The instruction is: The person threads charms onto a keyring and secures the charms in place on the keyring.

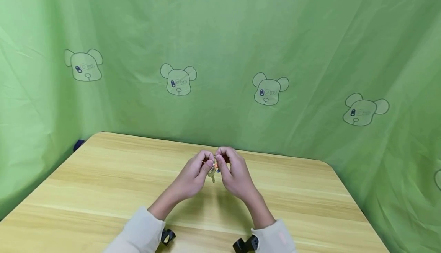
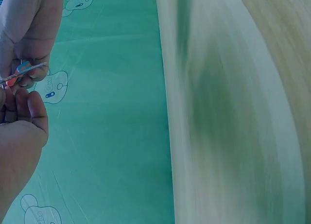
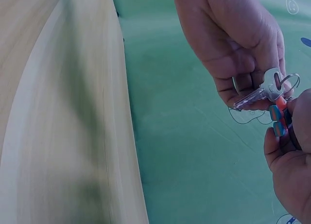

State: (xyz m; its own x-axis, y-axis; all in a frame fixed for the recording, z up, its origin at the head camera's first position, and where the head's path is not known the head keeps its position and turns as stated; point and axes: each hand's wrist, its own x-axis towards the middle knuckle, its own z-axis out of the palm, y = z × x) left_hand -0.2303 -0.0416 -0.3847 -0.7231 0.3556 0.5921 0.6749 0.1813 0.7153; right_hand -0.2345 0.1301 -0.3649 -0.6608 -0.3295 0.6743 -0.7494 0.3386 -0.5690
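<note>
Both hands meet above the middle of the wooden table [image 1: 103, 176]. Between them hangs a small key bunch: a silver key [image 3: 265, 92] on a metal ring [image 3: 290, 80], with an orange and blue charm [image 3: 278, 118]. In the head view the key [image 1: 211, 174] dangles below the fingertips. My left hand [image 1: 206, 158] grips the ring end, its fingers curled round the key's head. My right hand [image 1: 221, 159] pinches the charm [image 2: 19, 71] between thumb and fingers. How the charm joins the ring is hidden by the fingers.
A green cloth [image 1: 241, 54] printed with bear heads hangs behind and to both sides of the table. A small dark blue thing [image 1: 78, 144] shows at the table's far left corner. Black wrist mounts [image 1: 167, 237] sit at both sleeves.
</note>
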